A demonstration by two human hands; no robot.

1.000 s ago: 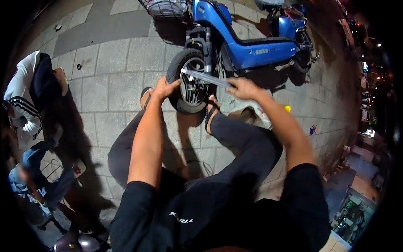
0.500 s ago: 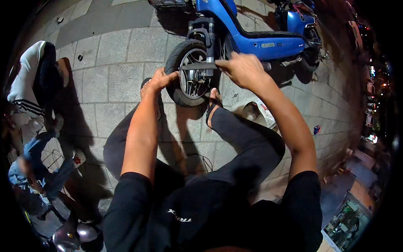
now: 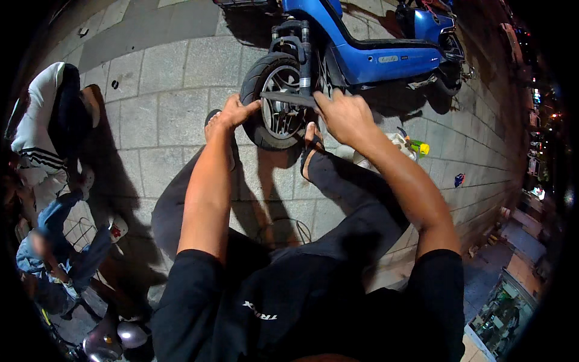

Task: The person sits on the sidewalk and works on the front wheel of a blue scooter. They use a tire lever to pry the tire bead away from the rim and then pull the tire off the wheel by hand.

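Observation:
A scooter front wheel (image 3: 254, 128) with a black tyre and spoked rim stands between my feet, under the fork (image 3: 305, 63) of a blue scooter (image 3: 386, 61). My left hand (image 3: 231, 113) grips the tyre's left side, its thumb reaching toward the rim; the other fingers are partly hidden. Across the wheel's face lies a flat metal bar (image 3: 288, 98), dark grey, its left end at the rim by my left thumb. My right hand (image 3: 345, 116) is closed round the bar's right end, beside the fork's lower leg.
Beside my right knee sit a pale bag-like bundle (image 3: 399, 143) and a yellow-green bottle (image 3: 420, 148). A wire loop (image 3: 300, 231) rests on the paving (image 3: 163, 123). People (image 3: 43, 130) are at the left, near a parked bike (image 3: 101, 341). Farther right stands another blue scooter (image 3: 435, 25).
My right hand has come down a little toward me, tilting the bar's right end lower. The left hand stays at the tyre. The yellow-green bottle now shows past my right forearm.

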